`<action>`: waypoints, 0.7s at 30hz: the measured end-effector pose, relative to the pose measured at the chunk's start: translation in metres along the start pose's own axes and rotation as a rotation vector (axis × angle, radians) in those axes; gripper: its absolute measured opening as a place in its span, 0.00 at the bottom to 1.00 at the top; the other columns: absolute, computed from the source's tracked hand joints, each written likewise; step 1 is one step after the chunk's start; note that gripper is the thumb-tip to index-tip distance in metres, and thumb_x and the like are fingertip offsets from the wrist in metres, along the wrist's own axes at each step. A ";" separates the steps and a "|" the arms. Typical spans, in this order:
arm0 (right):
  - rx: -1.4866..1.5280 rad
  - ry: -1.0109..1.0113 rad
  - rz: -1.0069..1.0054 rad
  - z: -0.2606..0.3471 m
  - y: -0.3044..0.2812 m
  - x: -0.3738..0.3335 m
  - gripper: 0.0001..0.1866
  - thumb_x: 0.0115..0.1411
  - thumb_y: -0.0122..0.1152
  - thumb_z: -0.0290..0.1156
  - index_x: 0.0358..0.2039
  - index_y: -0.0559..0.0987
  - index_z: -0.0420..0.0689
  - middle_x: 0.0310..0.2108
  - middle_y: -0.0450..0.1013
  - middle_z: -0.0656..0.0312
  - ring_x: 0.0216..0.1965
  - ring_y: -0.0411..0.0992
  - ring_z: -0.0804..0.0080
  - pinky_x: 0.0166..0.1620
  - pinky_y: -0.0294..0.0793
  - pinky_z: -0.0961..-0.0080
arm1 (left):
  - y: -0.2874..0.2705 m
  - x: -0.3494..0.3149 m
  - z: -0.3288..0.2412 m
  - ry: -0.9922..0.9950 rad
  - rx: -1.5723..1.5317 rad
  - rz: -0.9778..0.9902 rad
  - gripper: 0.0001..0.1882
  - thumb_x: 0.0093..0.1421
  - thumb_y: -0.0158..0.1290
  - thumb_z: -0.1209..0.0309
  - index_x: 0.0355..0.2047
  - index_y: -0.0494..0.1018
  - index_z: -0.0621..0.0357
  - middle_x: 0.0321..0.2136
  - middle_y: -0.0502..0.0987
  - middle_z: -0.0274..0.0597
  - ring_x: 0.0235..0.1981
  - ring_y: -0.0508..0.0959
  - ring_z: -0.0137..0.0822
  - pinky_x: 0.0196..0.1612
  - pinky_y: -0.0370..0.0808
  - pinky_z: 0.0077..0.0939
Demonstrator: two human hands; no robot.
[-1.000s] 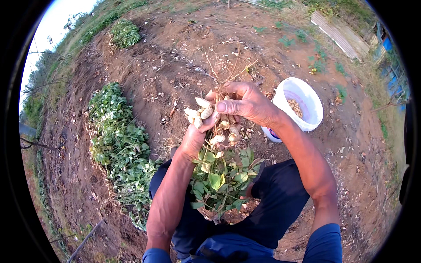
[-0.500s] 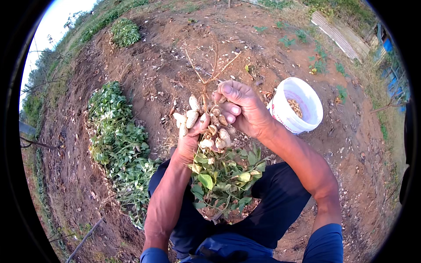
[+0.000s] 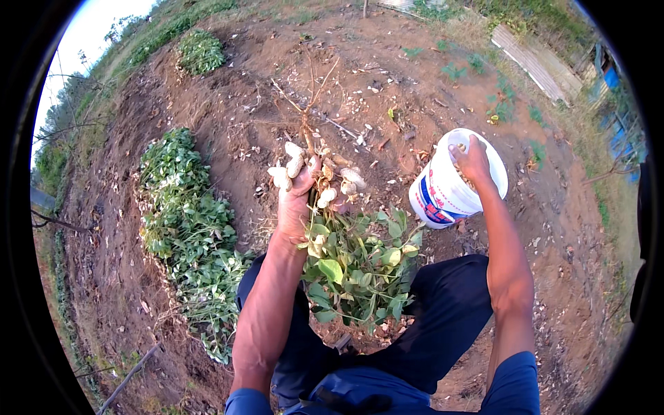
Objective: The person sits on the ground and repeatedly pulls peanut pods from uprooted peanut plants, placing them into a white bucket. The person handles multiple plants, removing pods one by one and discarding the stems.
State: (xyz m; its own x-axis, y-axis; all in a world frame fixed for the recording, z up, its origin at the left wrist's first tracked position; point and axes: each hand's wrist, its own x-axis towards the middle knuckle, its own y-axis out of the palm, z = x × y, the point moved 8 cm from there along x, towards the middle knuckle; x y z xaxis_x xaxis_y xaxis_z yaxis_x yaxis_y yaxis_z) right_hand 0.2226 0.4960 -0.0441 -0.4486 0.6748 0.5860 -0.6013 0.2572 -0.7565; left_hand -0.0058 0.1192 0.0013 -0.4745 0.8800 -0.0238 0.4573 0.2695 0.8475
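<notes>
My left hand (image 3: 297, 197) is closed round the stem of an uprooted peanut plant, turned with its roots (image 3: 306, 121) up and away from me. Pale peanuts (image 3: 351, 181) cluster about the fingers, and the plant's leaves (image 3: 363, 277) hang between my knees. My right hand (image 3: 472, 164) reaches over the near rim into a white bucket (image 3: 448, 183) at the right. Its thumb and a finger look spread apart, with a small tan peanut by the fingertips. The hand and bucket wall hide most of the peanuts inside.
A long heap of green pulled plants (image 3: 187, 214) lies on the soil to my left, with a smaller leafy clump (image 3: 200, 52) farther off. A corrugated sheet (image 3: 529, 62) lies at the far right. A thin stick (image 3: 131, 377) lies at the lower left.
My right hand has left the peanut cluster and moved right into the bucket. Fewer peanuts show on the plant's right side. The bucket is tilted differently, and the plant has shifted slightly left.
</notes>
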 end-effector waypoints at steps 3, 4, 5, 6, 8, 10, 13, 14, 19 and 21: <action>0.107 -0.012 0.341 0.041 0.025 -0.007 0.35 0.64 0.67 0.48 0.60 0.71 0.32 0.50 0.76 0.51 0.41 0.80 0.69 0.46 0.81 0.72 | -0.011 -0.008 -0.011 0.063 0.029 -0.163 0.17 0.62 0.64 0.58 0.42 0.76 0.58 0.27 0.78 0.38 0.22 0.75 0.33 0.23 0.70 0.30; 0.530 0.119 0.556 0.095 0.019 -0.009 0.38 0.64 0.67 0.50 0.61 0.70 0.32 0.52 0.75 0.49 0.42 0.80 0.68 0.46 0.82 0.72 | -0.010 -0.012 -0.017 0.057 -0.001 -0.082 0.17 0.63 0.63 0.59 0.43 0.76 0.60 0.28 0.78 0.40 0.23 0.76 0.33 0.24 0.71 0.29; 0.829 0.300 0.734 0.146 0.004 -0.012 0.40 0.63 0.68 0.52 0.63 0.69 0.32 0.54 0.75 0.48 0.42 0.80 0.67 0.46 0.82 0.71 | -0.014 -0.016 -0.021 0.065 0.009 -0.069 0.17 0.63 0.62 0.60 0.43 0.76 0.60 0.28 0.78 0.40 0.23 0.76 0.32 0.25 0.71 0.29; 1.019 0.252 0.799 0.183 -0.009 -0.018 0.40 0.63 0.67 0.54 0.62 0.70 0.33 0.51 0.76 0.50 0.41 0.80 0.69 0.43 0.82 0.72 | -0.014 -0.014 -0.019 0.060 0.012 -0.042 0.17 0.64 0.62 0.61 0.44 0.76 0.61 0.28 0.78 0.40 0.24 0.76 0.32 0.25 0.71 0.29; 1.276 0.190 0.951 0.246 -0.031 -0.036 0.39 0.64 0.65 0.58 0.58 0.73 0.34 0.46 0.77 0.53 0.39 0.79 0.71 0.39 0.82 0.74 | -0.012 -0.011 -0.015 0.088 0.073 -0.102 0.16 0.64 0.62 0.62 0.44 0.76 0.62 0.29 0.79 0.41 0.24 0.77 0.32 0.26 0.74 0.28; 1.329 0.101 1.087 0.292 -0.052 -0.051 0.37 0.64 0.63 0.60 0.55 0.75 0.35 0.42 0.77 0.57 0.35 0.78 0.74 0.37 0.81 0.77 | -0.021 -0.006 -0.008 0.055 0.161 -0.065 0.21 0.61 0.63 0.60 0.48 0.76 0.62 0.31 0.81 0.43 0.25 0.79 0.35 0.26 0.74 0.28; 1.286 -0.022 1.154 0.324 -0.061 -0.068 0.34 0.65 0.64 0.56 0.55 0.75 0.36 0.39 0.77 0.60 0.32 0.76 0.79 0.34 0.78 0.79 | -0.023 -0.009 -0.008 0.046 0.290 -0.133 0.21 0.60 0.63 0.60 0.46 0.77 0.62 0.29 0.81 0.42 0.24 0.79 0.35 0.26 0.76 0.26; 1.246 -0.074 1.064 0.330 -0.067 -0.067 0.29 0.65 0.65 0.52 0.50 0.78 0.37 0.34 0.77 0.63 0.28 0.74 0.82 0.29 0.75 0.81 | -0.023 -0.010 -0.009 0.036 0.298 -0.137 0.20 0.60 0.63 0.60 0.46 0.77 0.62 0.29 0.81 0.42 0.24 0.79 0.34 0.26 0.77 0.26; 1.186 -0.013 0.967 0.331 -0.060 -0.069 0.22 0.65 0.66 0.47 0.39 0.77 0.38 0.26 0.75 0.65 0.19 0.70 0.83 0.23 0.72 0.80 | -0.019 -0.012 -0.015 0.007 0.373 -0.138 0.16 0.61 0.62 0.63 0.42 0.79 0.63 0.29 0.81 0.40 0.25 0.80 0.32 0.26 0.79 0.26; 1.203 0.037 1.002 0.331 -0.059 -0.071 0.21 0.66 0.66 0.46 0.39 0.77 0.38 0.25 0.75 0.65 0.18 0.69 0.83 0.21 0.72 0.79 | -0.021 -0.013 -0.014 -0.004 0.304 -0.129 0.14 0.60 0.62 0.66 0.42 0.79 0.62 0.30 0.82 0.41 0.26 0.82 0.32 0.28 0.81 0.25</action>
State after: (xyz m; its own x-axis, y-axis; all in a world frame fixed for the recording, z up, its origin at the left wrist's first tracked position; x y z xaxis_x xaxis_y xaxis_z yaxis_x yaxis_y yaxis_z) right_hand 0.0711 0.2040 0.0545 -0.9690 0.2466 -0.0156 -0.2421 -0.9600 -0.1406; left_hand -0.0196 0.0971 -0.0086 -0.5405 0.8324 -0.1226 0.5975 0.4823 0.6406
